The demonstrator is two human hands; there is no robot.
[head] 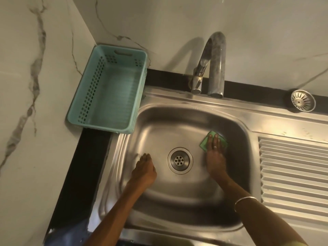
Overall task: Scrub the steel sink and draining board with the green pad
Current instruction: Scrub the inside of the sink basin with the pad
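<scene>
The right hand (215, 153) is pressing flat on the green pad (213, 142), fingers straight and close together on top of it, not curled round it; the pad is lying on the basin floor up against the right wall of the sink (177, 121), to the right of the drain (179, 160). The left hand (144, 167) is resting inside the basin on the left of the drain, its fingers bent down with the tips touching the steel and holding nothing, seemingly bracing. This looks like the basin-scrubbing step, with the ribbed draining board (292, 174) on the right not yet being worked. The next move is probably calling for firm downward pressure while sliding the pad across the floor and up the curved walls, then lifting it over the rim onto the board.
</scene>
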